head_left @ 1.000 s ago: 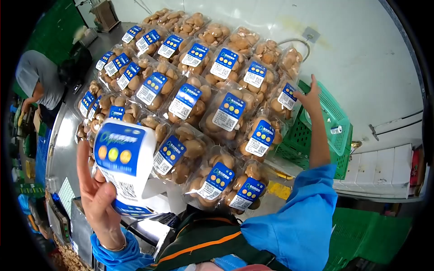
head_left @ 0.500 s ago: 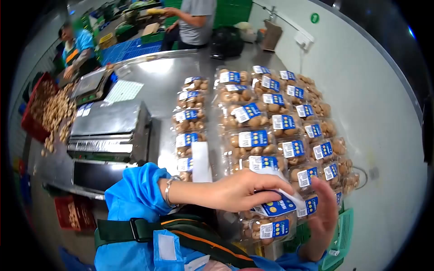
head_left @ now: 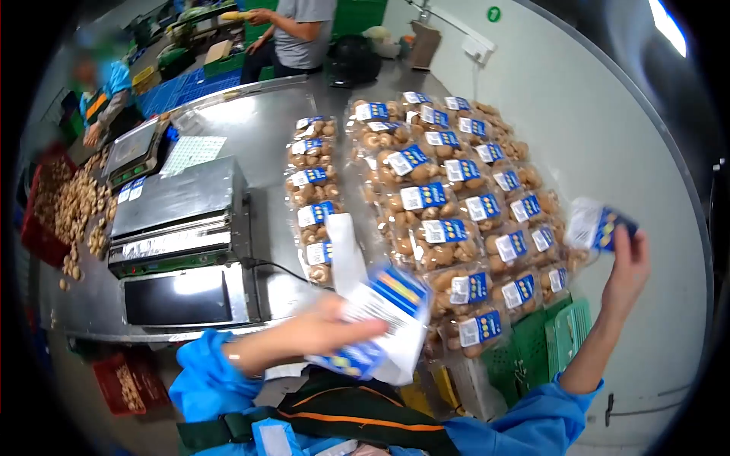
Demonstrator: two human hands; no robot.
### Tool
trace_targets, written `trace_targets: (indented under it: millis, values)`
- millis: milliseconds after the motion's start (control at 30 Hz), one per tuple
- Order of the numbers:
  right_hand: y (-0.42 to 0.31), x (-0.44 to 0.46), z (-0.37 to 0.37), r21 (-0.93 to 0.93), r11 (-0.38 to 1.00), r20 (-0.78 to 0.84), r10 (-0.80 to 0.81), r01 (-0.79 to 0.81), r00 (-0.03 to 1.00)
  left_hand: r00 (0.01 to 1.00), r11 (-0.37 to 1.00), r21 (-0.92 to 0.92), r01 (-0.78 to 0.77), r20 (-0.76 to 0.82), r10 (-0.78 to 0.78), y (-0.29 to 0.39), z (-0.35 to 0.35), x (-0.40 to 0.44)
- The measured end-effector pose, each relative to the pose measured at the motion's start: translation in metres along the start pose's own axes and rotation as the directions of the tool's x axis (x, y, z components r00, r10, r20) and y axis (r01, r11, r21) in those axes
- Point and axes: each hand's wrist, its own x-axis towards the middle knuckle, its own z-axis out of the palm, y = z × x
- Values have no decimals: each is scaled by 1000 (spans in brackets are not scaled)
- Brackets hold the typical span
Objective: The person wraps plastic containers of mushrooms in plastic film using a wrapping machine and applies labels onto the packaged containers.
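Left hand (head_left: 315, 333) clasps what seems a label roll (head_left: 395, 310), blurred; right hand (head_left: 630, 266) pinches a single label (head_left: 595, 226).

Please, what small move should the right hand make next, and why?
Perhaps the right hand should lower its label onto a pack by the wall. This label is apart from the roll in the left hand, and that nearby pack shows no label.
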Motion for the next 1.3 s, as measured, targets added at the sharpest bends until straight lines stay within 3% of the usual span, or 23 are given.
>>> trace_targets:
  millis: [33,67,133,167,200,267,333,367,400,433,467,567,667,767,867,900,1000,1033,1067,1100,1133,1200,1300]
  values:
    - [26,24,-22,203,975,-22,90,-84,996,986,996,-36,84,-139,-89,34,-7,-21]
    - [48,40,-40,396,904,-29,190,-163,981,952,974,-195,-114,-301,52,59,2,-33]
    - [79,55,-63,530,778,81,349,-337,934,854,875,-188,-447,-379,356,76,20,-21]
    - [116,64,-88,570,726,160,361,-384,919,771,786,-174,-593,-403,493,86,29,-14]
    - [157,71,-119,610,669,229,364,-425,903,763,786,-80,-613,-316,564,91,40,7]
    - [216,80,-176,482,751,159,431,-451,888,715,744,90,-662,-223,663,101,76,52]
    - [232,82,-193,284,822,98,488,-494,867,693,755,215,-619,-302,655,99,138,114]
    - [298,96,-222,168,836,90,515,-523,852,703,773,238,-588,-323,634,95,164,141]
    - [328,108,-232,186,825,133,518,-534,845,739,822,199,-533,-363,567,90,183,161]
    - [357,108,-235,204,800,180,536,-564,825,831,869,233,-437,-266,489,93,180,175]
    - [381,104,-236,214,775,232,551,-594,802,846,875,94,-474,-228,483,94,188,193]
    - [421,113,-214,94,743,377,589,-662,715,841,890,89,-448,-296,453,99,171,204]
    - [455,121,-192,-20,731,385,636,-682,669,745,827,405,-389,-390,541,98,216,231]
    - [530,117,-176,-166,744,324,661,-647,677,892,914,291,-284,-269,363,106,276,263]
    - [556,99,-164,-421,848,76,387,-322,919,970,876,445,-185,-57,234,106,278,276]
    - [552,96,-164,-543,776,-39,358,-321,933,963,888,442,-128,-158,217,106,290,280]
    - [498,84,-166,-751,660,-118,-183,33,976,971,840,526,-131,-105,217,105,285,282]
    - [502,84,-166,-699,710,-84,-198,84,977,973,809,560,-180,-20,231,105,282,286]
    - [504,85,-167,-604,796,-130,-145,38,981,986,901,410,-144,-13,163,103,284,289]
    - [502,87,-166,-496,868,-175,-92,-7,980,991,910,396,-123,-6,136,104,285,291]
    - [499,86,-169,-326,934,-277,54,-146,959,995,920,381,-95,14,97,104,286,294]
    - [491,100,-181,-267,944,-500,33,-191,865,989,924,361,-129,-22,147,101,288,293]
    - [508,119,-205,155,951,-273,300,-266,914,980,930,336,-152,-73,186,97,283,286]
